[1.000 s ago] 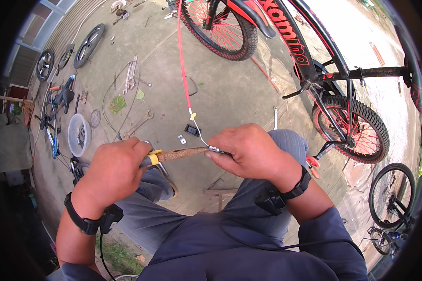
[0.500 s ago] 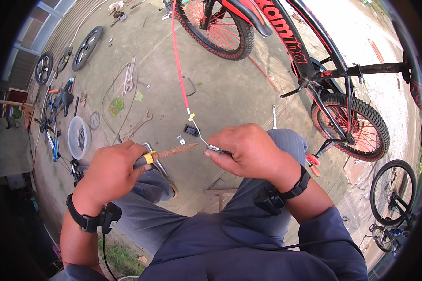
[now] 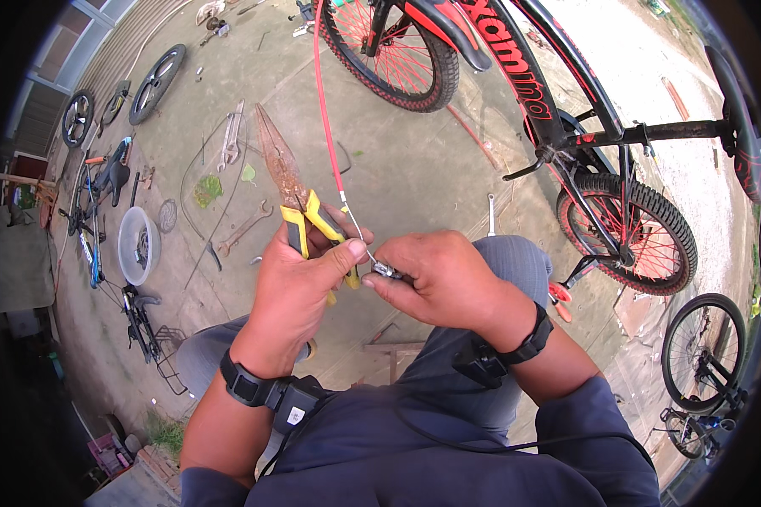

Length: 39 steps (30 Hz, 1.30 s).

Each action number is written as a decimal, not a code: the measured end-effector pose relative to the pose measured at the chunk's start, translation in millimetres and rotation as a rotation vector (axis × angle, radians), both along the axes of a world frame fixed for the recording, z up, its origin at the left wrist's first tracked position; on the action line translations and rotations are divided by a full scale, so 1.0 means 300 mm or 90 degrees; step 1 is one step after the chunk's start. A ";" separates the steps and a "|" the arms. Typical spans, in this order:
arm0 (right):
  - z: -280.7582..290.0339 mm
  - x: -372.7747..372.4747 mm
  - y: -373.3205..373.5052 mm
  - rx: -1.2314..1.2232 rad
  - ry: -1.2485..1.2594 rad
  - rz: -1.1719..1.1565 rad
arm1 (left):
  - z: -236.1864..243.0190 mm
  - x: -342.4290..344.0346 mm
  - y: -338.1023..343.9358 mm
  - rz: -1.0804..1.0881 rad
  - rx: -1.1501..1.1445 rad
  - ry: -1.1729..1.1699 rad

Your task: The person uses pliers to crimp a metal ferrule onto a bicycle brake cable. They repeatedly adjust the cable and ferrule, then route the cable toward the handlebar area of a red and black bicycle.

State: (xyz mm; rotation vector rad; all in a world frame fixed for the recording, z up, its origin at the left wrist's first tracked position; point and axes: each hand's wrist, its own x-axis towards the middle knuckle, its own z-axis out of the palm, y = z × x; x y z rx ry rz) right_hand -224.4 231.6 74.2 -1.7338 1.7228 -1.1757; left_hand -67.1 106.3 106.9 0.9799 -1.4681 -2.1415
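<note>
"State of each grip?"
"Right grip [image 3: 440, 275]: closed on a small metal fitting [image 3: 384, 269]. Left grip [image 3: 300, 275]: closed round the yellow-and-black handles of the pliers [image 3: 293, 196], rusty jaws pointing away from the person, thumb tip close to the bare wire [image 3: 360, 230]."
"Position of that wire?"
"Running from the fitting to the red housing [image 3: 325, 110]."
"Beyond?"
"Open-ended wrench [image 3: 243, 231] on the ground, pale tub [image 3: 128, 245] left of it, black-and-red bicycle [image 3: 526, 89] ahead right."
</note>
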 end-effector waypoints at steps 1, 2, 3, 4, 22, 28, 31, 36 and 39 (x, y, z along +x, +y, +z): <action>-0.002 -0.001 0.000 0.005 0.003 0.002 | -0.008 -0.006 0.006 0.012 0.020 0.005; -0.004 -0.002 0.000 0.010 0.005 0.004 | -0.017 -0.005 0.005 0.012 0.021 0.006; -0.005 -0.003 0.002 0.017 0.008 0.004 | -0.027 -0.005 0.005 0.010 0.023 0.007; -0.005 -0.003 0.004 0.019 -0.006 0.002 | -0.032 -0.004 0.005 0.008 0.025 0.009; -0.001 -0.026 0.021 0.076 -0.419 0.070 | 0.001 -0.008 0.017 0.108 0.024 0.047; -0.009 -0.031 0.019 0.026 -0.347 0.083 | 0.000 -0.008 0.023 0.122 0.049 0.041; -0.006 -0.044 0.016 0.007 -0.293 0.100 | 0.001 -0.006 0.020 0.123 0.058 0.043; -0.009 -0.051 0.016 0.002 -0.269 0.111 | -0.003 -0.008 0.025 0.130 0.055 0.050; -0.007 -0.032 0.018 0.024 -0.399 0.084 | 0.001 -0.010 0.031 0.141 0.043 0.049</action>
